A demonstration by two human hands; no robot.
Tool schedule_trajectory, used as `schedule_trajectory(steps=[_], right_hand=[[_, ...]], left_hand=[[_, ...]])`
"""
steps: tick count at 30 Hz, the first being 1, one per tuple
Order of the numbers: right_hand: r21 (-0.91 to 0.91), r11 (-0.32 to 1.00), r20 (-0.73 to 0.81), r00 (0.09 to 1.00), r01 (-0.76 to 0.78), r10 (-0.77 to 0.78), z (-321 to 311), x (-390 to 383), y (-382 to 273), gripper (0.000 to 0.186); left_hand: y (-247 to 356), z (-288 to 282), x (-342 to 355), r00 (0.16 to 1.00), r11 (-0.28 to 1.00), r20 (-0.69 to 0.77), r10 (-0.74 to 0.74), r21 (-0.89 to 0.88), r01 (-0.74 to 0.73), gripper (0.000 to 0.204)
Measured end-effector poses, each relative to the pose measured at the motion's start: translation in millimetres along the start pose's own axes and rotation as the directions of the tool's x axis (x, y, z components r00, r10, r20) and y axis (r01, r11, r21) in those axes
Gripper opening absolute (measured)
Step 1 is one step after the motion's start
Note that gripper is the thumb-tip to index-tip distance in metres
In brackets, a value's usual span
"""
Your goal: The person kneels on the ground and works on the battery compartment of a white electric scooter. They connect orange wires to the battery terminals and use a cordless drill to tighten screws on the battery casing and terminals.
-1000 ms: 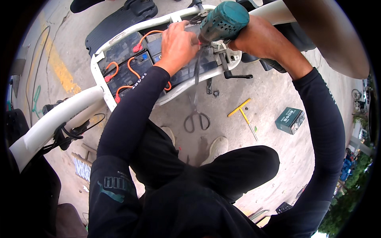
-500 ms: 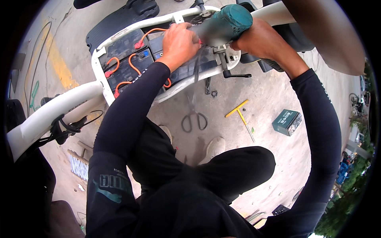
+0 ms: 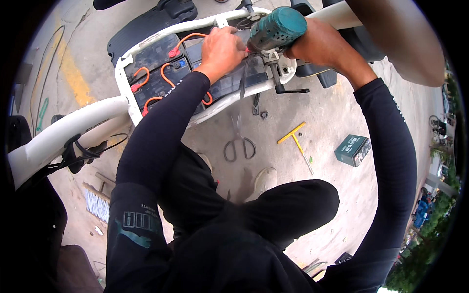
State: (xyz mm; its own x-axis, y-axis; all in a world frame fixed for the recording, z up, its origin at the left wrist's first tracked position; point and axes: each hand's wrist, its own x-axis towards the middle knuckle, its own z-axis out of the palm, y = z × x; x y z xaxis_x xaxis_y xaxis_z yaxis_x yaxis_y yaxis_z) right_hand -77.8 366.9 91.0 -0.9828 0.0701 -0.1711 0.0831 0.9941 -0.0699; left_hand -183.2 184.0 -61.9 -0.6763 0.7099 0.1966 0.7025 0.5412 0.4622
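My right hand (image 3: 317,44) is closed around a teal cordless drill (image 3: 277,30), its body tilted over the right end of a row of batteries. Just left of the drill, my left hand (image 3: 221,51) rests on the batteries with its fingers pinched together. A small red piece (image 3: 247,50) shows at its fingertips; most of what they grip is hidden. Several dark batteries (image 3: 155,52) sit inside a white metal frame (image 3: 120,80). Orange cables (image 3: 165,78) with red terminal covers (image 3: 173,52) link them. The drill's tip cannot be made out clearly.
On the concrete floor lie black-handled scissors (image 3: 239,146), a yellow T-handle wrench (image 3: 295,139) and a dark green box (image 3: 352,150). A black plastic panel (image 3: 146,29) lies beyond the frame. A black lever (image 3: 293,91) juts from the frame's near right side.
The drill and my right hand have shifted slightly left, and the drill's body looks less blurred. My left hand stays nearly in place.
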Motion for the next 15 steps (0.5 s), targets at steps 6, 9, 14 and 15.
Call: schedule_trajectory(steps=[6, 9, 14, 15], right_hand=[[-0.001, 1.000, -0.039, 0.999, 0.025, -0.025, 4.7, -2.2, -0.1, 0.024], [0.009, 1.000, -0.093, 0.996, -0.018, 0.018, 9.5, -4.1, 4.1, 0.024], [-0.039, 0.990, 0.046, 0.990, -0.135, 0.137, -4.5, 1.9, -4.7, 0.029], [-0.045, 0.991, 0.042, 0.991, -0.128, 0.130, -8.2, 2.7, -3.4, 0.030]], left_hand=[[-2.7, 1.6, -3.9, 1.000, 1.000, -0.014, 0.020, -0.007, -0.020, 0.015], [-1.0, -2.3, -0.4, 1.000, 0.999, 0.008, -0.006, -0.042, 0.006, 0.018], [0.4, -9.6, 2.9, 0.999, 0.999, 0.041, -0.001, -0.033, 0.002, 0.019], [-0.8, -11.4, 7.2, 0.999, 0.999, 0.052, 0.004, -0.042, -0.002, 0.019]])
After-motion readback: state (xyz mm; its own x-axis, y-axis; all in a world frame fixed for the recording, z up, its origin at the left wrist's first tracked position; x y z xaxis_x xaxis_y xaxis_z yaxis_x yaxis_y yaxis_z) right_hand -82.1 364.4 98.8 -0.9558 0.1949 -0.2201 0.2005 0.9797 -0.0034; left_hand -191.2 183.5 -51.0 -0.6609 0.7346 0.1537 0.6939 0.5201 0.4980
